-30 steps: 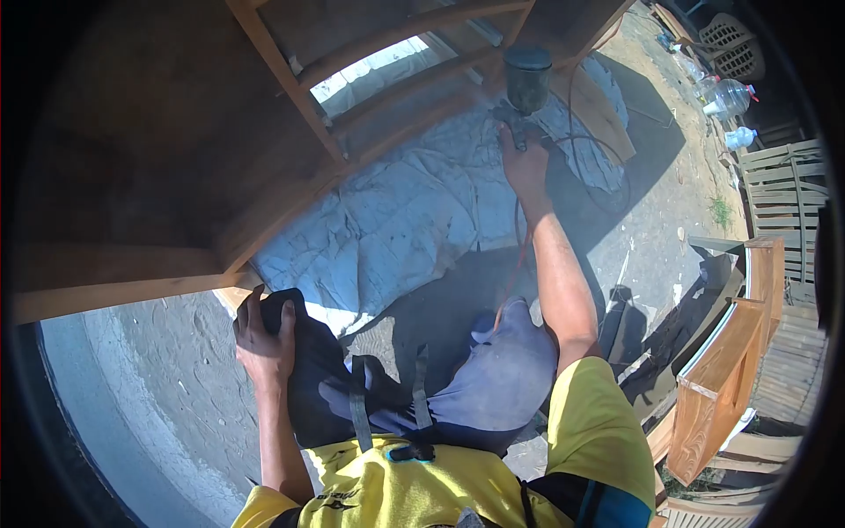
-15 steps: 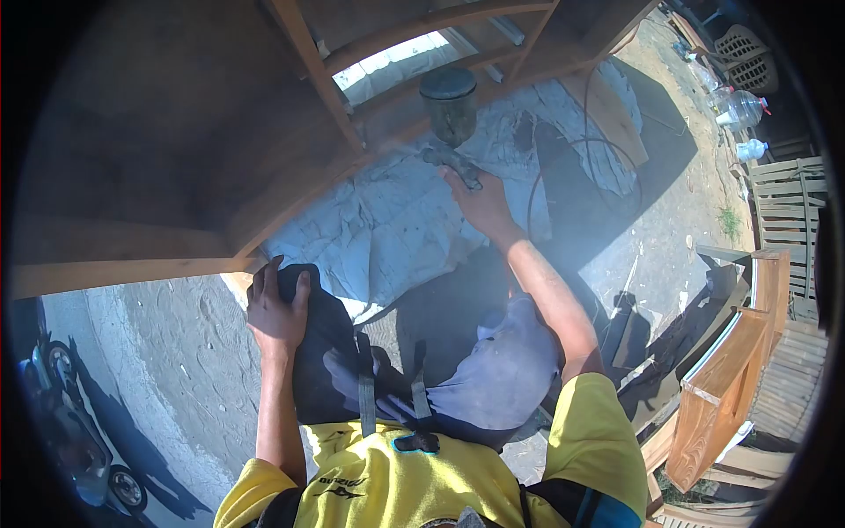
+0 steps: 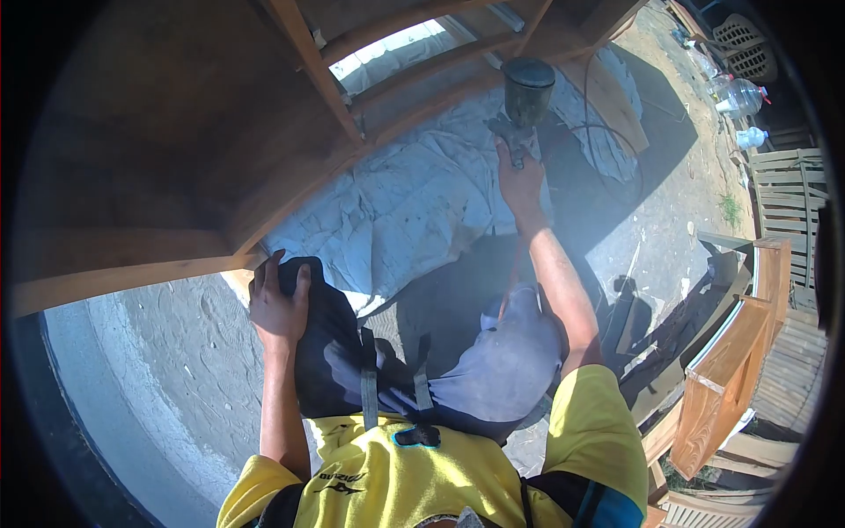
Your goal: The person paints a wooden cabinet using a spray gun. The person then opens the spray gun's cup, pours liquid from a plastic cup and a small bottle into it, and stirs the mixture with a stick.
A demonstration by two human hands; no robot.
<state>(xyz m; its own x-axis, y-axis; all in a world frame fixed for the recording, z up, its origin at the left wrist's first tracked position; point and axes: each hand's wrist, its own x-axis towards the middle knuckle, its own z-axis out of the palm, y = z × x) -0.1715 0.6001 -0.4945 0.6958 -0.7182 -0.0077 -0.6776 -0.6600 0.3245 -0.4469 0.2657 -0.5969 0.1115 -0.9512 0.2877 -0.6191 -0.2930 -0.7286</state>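
A spray gun [image 3: 528, 95] with a dark lidded cup on top is gripped in my right hand [image 3: 522, 189], in front of a brown wooden cabinet frame [image 3: 132, 251]. Haze hangs in the air around it. My left hand [image 3: 277, 304] lies on my bent knee [image 3: 308, 286] with its fingers apart, holding nothing, close to the cabinet's lower edge. A crumpled pale sheet [image 3: 396, 207] covers the ground beneath the cabinet. The gun's trigger is mostly hidden by my fingers.
A thin reddish hose [image 3: 606, 138] loops over the ground at the right. Wooden drawer-like pieces [image 3: 726, 378] stand at the lower right near slatted panels [image 3: 788, 198]. Clear plastic bottles [image 3: 744, 99] and a woven plastic basket [image 3: 739, 44] sit at the upper right.
My right hand has moved the spray gun to the right and slightly up along the cabinet. The left hand stays on the knee. The vehicle at lower left is out of sight now.
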